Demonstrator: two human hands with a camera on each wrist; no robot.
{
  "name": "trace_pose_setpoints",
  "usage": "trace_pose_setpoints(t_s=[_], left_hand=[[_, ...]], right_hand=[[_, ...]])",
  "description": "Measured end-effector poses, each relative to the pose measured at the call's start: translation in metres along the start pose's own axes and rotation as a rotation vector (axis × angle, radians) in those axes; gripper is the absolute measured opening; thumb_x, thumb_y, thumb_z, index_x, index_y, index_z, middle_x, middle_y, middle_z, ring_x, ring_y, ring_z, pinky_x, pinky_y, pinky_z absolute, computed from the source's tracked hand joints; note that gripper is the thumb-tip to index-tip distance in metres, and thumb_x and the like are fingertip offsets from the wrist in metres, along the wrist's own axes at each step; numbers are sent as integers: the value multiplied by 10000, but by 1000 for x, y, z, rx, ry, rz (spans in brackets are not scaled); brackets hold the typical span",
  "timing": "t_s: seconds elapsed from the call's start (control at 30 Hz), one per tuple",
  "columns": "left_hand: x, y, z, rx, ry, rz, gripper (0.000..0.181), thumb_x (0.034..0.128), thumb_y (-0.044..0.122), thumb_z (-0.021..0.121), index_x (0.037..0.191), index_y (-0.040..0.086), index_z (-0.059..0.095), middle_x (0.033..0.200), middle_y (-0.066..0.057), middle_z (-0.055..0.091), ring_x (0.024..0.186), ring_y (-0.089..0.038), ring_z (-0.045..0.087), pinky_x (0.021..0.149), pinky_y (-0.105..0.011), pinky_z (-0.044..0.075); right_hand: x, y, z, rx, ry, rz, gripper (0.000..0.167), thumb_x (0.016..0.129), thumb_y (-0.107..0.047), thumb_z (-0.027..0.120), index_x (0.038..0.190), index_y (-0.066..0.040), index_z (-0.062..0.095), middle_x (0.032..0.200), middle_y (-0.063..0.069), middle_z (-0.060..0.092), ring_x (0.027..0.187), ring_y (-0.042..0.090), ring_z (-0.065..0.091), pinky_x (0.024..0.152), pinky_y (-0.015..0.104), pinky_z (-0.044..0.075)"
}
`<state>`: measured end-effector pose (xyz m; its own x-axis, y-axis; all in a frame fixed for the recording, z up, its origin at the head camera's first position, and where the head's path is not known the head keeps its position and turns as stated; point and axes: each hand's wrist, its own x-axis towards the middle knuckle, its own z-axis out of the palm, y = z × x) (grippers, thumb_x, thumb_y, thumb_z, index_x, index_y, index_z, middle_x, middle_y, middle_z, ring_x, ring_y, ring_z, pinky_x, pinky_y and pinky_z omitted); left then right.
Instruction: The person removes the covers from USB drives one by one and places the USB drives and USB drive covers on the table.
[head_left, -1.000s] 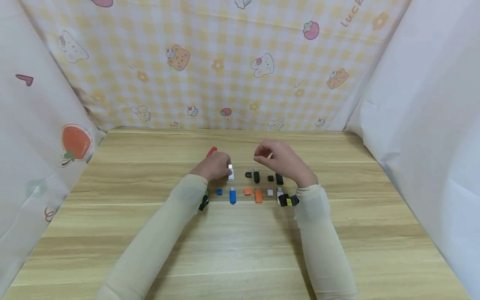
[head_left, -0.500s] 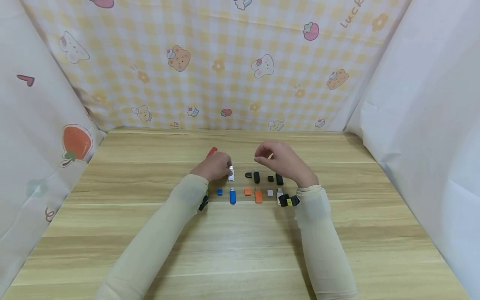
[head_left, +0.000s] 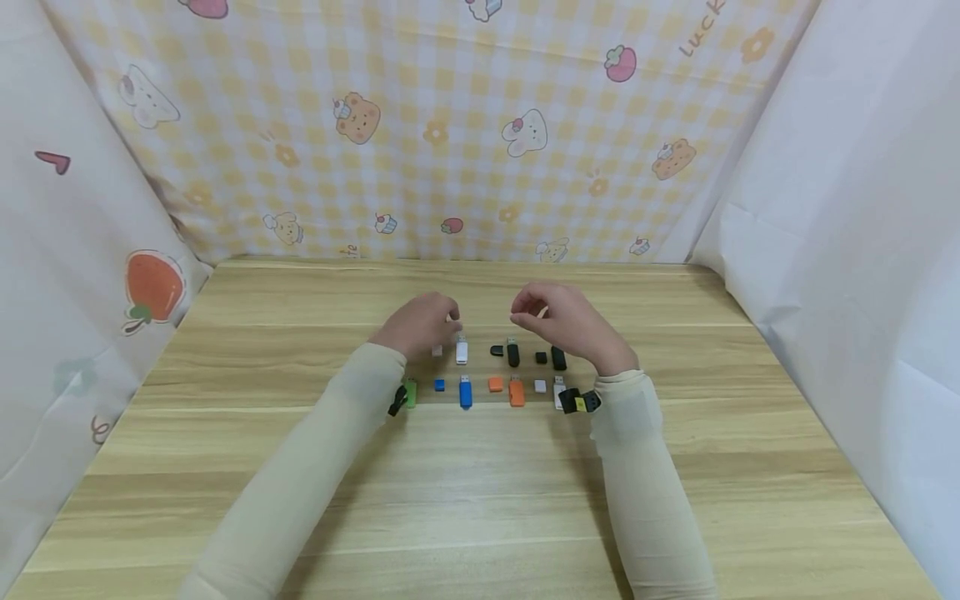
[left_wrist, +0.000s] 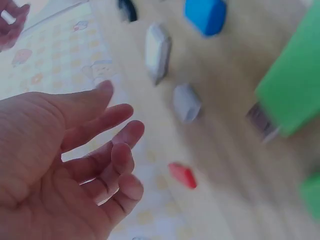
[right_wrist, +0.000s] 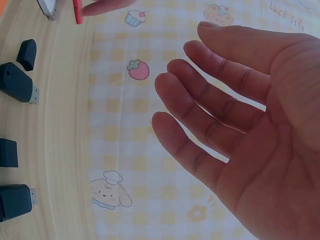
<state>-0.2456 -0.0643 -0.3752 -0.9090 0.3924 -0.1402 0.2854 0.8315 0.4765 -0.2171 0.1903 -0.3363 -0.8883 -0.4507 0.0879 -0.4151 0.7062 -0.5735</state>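
Observation:
My left hand point(head_left: 418, 323) hovers just behind a white USB stick point(head_left: 461, 351) with its loosely bent fingers holding nothing. In the left wrist view, a white cap point(left_wrist: 187, 103), a red piece point(left_wrist: 183, 175) and a green USB stick point(left_wrist: 295, 82) lie beyond those fingers. My right hand point(head_left: 567, 323) stays raised behind two black USB sticks point(head_left: 513, 353), its relaxed fingers around nothing. The right wrist view shows their black caps point(right_wrist: 27, 54) beside them. The left hand hides the red piece in the head view.
A nearer row holds a blue USB stick point(head_left: 466, 392), an orange one point(head_left: 517, 392) and a white one point(head_left: 558, 393), with a blue cap point(head_left: 439, 385), an orange cap point(head_left: 495, 384) and a white cap point(head_left: 540, 386) beside them. A checked curtain point(head_left: 450, 167) hangs behind the wooden table point(head_left: 480, 492).
My left hand has let go of the white USB stick and shifted slightly left and back. The white cap and green stick now show; the red piece is covered. My right hand is still.

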Motion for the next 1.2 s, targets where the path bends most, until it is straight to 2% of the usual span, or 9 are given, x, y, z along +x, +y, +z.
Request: trace_pose_setpoints(t_s=[0.1,0.33,0.53,0.67,0.83,0.97,1.07,1.2], left_hand=[[-2,-1,-14,32,58,26,295,1124,232,600,1296,37,738,1311,-138,737,1149,-290,696,1034,-482,583],[-6,-7,-49,62,153,42,296,1122,198,572,1304,23,727,1244,-150,742,1080,-296,693,975,-487,595],[-4,-17,-62,76,181,36,270,1103,136,571,1272,0,731,1259,-179,731,1113,-317,680,983,-484,590],[-1,-27,-63,78,184,26,258,1100,120,569,1245,-17,732,1260,-201,730,1109,-333,689,973,-495,593],[8,-37,-55,55,142,-2,290,1103,121,562,1277,-45,724,1308,-226,718,1103,-347,694,988,-513,592],[15,-43,-48,38,102,-29,317,1111,102,533,1348,-45,683,1394,-233,680,1224,-381,671,1072,-544,556],[21,-47,-45,32,54,-11,335,1100,48,516,1388,-48,657,1455,-236,647,1337,-400,627,1127,-547,527],[33,-50,-42,68,-15,38,362,1067,-22,510,1395,-33,661,1474,-224,640,1384,-397,596,1161,-527,508]], right_hand=[[0,0,0,0,-1,1,117,1059,-194,713,1114,-104,764,1087,53,769,1023,221,706,925,446,594],[-1,1,-1,-5,-2,5,117,1062,-198,709,1113,-107,761,1085,50,765,1023,220,702,924,439,596],[0,1,-1,-2,-8,-1,119,1061,-187,710,1120,-99,763,1092,58,768,1031,227,706,932,449,595],[0,0,0,3,-14,-2,124,1062,-189,708,1125,-97,761,1097,57,766,1033,225,704,930,444,595],[0,0,1,1,-20,-3,125,1064,-187,706,1131,-95,757,1094,54,765,1033,222,700,936,436,595],[1,-1,2,5,-25,-14,124,1063,-185,709,1131,-92,755,1086,51,766,1028,218,700,943,436,596],[2,-1,3,6,-25,-29,119,1057,-176,716,1127,-88,756,1081,49,768,1019,213,704,940,432,601],[3,0,5,10,-27,-32,112,1055,-171,719,1121,-89,756,1071,44,768,1010,206,705,935,428,603]])
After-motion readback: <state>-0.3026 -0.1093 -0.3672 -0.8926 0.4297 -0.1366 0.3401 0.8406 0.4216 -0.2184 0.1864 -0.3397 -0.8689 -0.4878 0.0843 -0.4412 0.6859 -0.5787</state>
